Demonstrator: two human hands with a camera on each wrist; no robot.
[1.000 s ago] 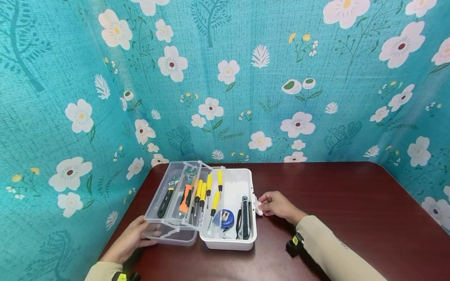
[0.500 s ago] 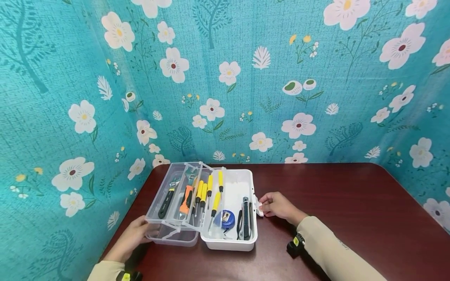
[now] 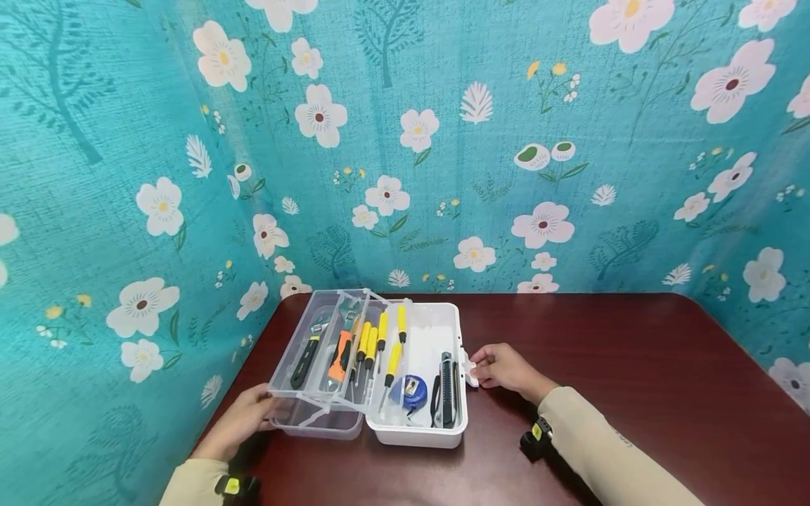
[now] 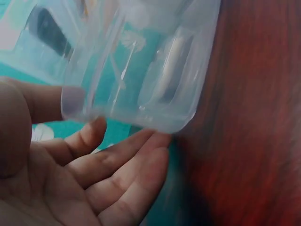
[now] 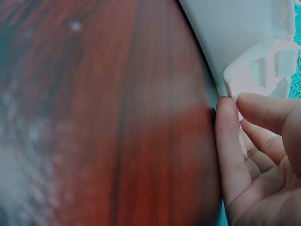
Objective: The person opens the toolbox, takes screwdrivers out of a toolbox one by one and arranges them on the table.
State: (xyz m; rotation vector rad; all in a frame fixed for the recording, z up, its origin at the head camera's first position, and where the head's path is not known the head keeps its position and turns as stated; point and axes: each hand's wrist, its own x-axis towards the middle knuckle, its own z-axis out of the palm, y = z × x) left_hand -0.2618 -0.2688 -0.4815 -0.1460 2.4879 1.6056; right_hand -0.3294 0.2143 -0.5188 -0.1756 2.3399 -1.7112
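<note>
A white toolbox (image 3: 418, 437) stands on the table with its clear lid (image 3: 323, 425) swung out to the left and a clear tray (image 3: 297, 383) raised above the lid. My left hand (image 3: 243, 418) is at the lid's near-left end; in the left wrist view the thumb overlaps the clear edge and fingertips touch around its corner. On the box's right side, my right hand (image 3: 506, 369) pinches the white latch (image 5: 258, 70) between thumb and index finger. The tray holds a black-handled adjustable wrench (image 3: 306, 362), an orange-handled tool (image 3: 339, 357) and several yellow-handled screwdrivers (image 3: 363, 339).
Inside the white box lie a blue tape measure (image 3: 414, 392), a utility knife (image 3: 446, 390) and more yellow screwdrivers (image 3: 392, 362). A dark red wooden table (image 3: 582, 337) extends right of the box. Flowered teal cloth (image 3: 474, 176) hangs behind and at the sides.
The whole view has shifted slightly, so the box appears a little farther right. Both hands keep their places at the lid and the latch. The box stays opened.
</note>
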